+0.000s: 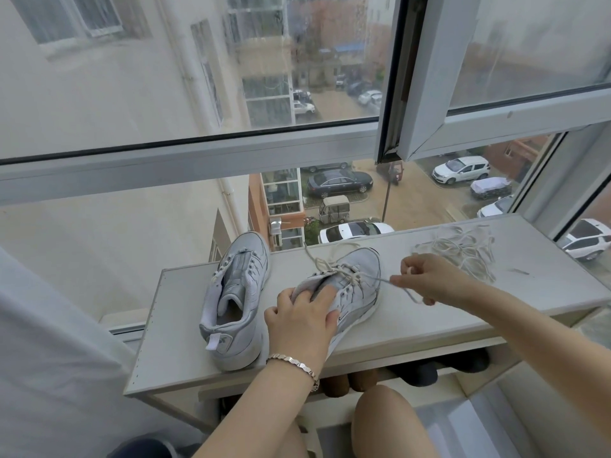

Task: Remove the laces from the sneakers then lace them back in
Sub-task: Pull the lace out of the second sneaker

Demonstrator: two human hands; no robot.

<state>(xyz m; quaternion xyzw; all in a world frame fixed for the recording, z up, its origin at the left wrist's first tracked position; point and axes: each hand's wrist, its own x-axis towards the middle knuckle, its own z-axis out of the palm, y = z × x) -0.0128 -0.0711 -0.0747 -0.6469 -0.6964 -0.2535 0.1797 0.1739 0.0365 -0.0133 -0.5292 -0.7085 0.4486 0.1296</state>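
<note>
Both hands work the pale grey mesh sneaker (367, 276) mid-frame on the white counter (429, 325). Fingers of the left hand (301, 320) grip its tongue and fingers of the right hand (426, 276) pinch its white cord lace (385, 279) — tugged hard, it could jam in an eyelet and drag the shoe.

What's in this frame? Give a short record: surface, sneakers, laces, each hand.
surface: white shelf by a window
unlaced sneaker: stands at the shelf's left, no lace visible in its eyelets
second sneaker: beside it, threaded lace partly in its eyelets
loose lace: heaped on the shelf, far right
left hand: grips the second sneaker at its opening
right hand: pinches the threaded lace, stretched to the right
</note>
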